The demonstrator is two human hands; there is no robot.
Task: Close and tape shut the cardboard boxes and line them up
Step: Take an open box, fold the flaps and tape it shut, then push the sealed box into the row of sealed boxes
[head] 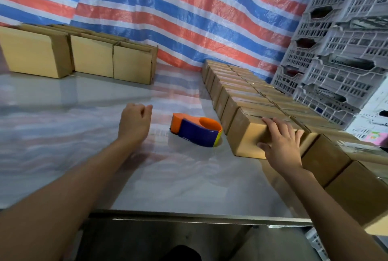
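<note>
Head view, one moment. My right hand point(281, 145) lies spread on a sealed cardboard box point(247, 137). The fingers are straight across its top and the thumb is down its near face, pressing rather than gripping. This box stands on the right side of the table point(84, 135), within the row of taped boxes point(231, 84) that runs from beside me back to the striped tarp point(189, 19), and it touches its far neighbour. My left hand point(134, 122) is loosely curled over the table, holding nothing. The tape dispenser point(196, 129), orange and blue, rests on the table between my two hands, just left of the box and touched by neither hand. Unsealed boxes point(92, 59) — flaps up — stand in a line at the far left. Grey plastic crates point(336, 51) are stacked behind the row at right.
</note>
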